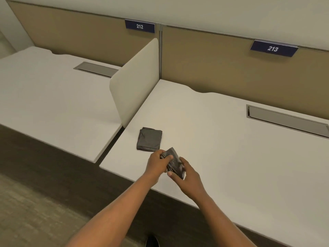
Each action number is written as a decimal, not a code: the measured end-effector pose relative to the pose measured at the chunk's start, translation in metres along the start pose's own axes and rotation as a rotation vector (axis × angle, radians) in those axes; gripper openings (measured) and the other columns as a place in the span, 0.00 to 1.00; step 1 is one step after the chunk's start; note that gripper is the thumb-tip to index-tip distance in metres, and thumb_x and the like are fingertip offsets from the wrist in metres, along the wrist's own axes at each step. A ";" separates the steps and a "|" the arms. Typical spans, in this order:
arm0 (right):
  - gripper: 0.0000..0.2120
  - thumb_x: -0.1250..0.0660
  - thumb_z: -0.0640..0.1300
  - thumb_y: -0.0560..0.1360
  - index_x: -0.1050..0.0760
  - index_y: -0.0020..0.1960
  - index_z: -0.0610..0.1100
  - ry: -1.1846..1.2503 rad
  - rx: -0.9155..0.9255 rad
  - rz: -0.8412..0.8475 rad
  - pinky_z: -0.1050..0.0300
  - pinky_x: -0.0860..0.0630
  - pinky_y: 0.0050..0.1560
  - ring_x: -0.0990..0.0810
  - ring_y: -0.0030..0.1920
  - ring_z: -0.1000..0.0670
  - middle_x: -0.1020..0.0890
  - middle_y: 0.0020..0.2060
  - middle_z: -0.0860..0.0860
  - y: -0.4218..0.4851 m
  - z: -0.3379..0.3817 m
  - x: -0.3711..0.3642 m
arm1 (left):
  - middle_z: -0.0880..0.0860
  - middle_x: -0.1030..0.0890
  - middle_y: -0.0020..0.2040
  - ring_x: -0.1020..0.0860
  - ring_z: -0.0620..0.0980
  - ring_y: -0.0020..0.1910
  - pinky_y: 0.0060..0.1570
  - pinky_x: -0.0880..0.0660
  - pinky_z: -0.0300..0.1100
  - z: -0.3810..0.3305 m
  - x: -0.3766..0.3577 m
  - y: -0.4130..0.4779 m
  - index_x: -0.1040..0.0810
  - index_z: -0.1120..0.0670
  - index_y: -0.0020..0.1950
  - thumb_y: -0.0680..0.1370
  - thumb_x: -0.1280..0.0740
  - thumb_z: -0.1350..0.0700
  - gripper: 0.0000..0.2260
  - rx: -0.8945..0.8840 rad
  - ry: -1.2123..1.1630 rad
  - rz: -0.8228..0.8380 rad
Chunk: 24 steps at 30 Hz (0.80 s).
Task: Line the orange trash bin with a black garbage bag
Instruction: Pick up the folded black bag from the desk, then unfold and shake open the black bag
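Observation:
A folded black garbage bag (175,162) is held just above the front of the white desk (222,148). My left hand (157,164) grips its left side and my right hand (187,177) holds its right and lower edge. A second folded black bag (149,139) lies flat on the desk just behind and to the left of my hands. No orange trash bin shows in the head view.
A cream divider panel (135,81) separates this desk from the neighbouring desk (53,97) on the left. Tan back panels carry signs 212 (139,26) and 213 (273,48). A grey cable tray (284,120) is set into the desk at the right. Dark carpet (35,202) lies below.

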State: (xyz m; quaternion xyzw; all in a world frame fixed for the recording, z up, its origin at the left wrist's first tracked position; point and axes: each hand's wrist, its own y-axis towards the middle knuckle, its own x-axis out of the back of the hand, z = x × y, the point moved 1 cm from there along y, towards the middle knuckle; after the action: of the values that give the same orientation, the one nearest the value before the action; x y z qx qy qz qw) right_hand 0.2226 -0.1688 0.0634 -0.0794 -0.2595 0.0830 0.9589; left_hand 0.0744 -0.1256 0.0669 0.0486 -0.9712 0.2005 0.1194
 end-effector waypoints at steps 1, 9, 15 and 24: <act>0.29 0.30 0.61 0.74 0.36 0.72 0.64 -0.003 -0.004 0.029 0.74 0.29 0.52 0.24 0.55 0.67 0.28 0.57 0.72 -0.013 -0.003 0.003 | 0.57 0.16 0.46 0.17 0.54 0.44 0.43 0.18 0.51 -0.003 -0.004 -0.015 0.20 0.56 0.50 0.78 0.29 0.54 0.06 0.004 -0.029 0.001; 0.09 0.35 0.47 0.81 0.22 0.60 0.50 0.407 -0.141 0.027 0.54 0.15 0.47 0.14 0.51 0.49 0.14 0.52 0.48 -0.124 -0.002 0.038 | 0.51 0.15 0.45 0.18 0.49 0.43 0.40 0.24 0.41 -0.022 -0.022 -0.152 0.19 0.51 0.51 0.73 0.34 0.33 0.23 -0.136 -0.075 0.010; 0.18 0.42 0.56 0.83 0.22 0.61 0.44 0.669 -0.263 0.084 0.47 0.15 0.50 0.12 0.49 0.44 0.13 0.50 0.44 -0.191 0.010 0.064 | 0.44 0.22 0.59 0.23 0.40 0.56 0.54 0.24 0.34 -0.002 -0.022 -0.230 0.25 0.47 0.66 0.69 0.28 0.34 0.29 -0.413 0.383 0.133; 0.17 0.39 0.54 0.82 0.19 0.56 0.42 0.525 -0.210 0.174 0.52 0.15 0.47 0.12 0.47 0.49 0.12 0.46 0.46 -0.245 0.026 0.060 | 0.48 0.18 0.54 0.20 0.44 0.52 0.55 0.19 0.47 0.002 -0.002 -0.286 0.20 0.48 0.57 0.78 0.32 0.54 0.09 -0.463 0.479 0.034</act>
State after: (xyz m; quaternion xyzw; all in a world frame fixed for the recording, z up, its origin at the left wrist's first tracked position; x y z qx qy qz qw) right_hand 0.2891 -0.3926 0.1630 -0.2189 -0.0021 0.1143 0.9690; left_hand 0.1164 -0.3881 0.1725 -0.0444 -0.9359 -0.0178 0.3490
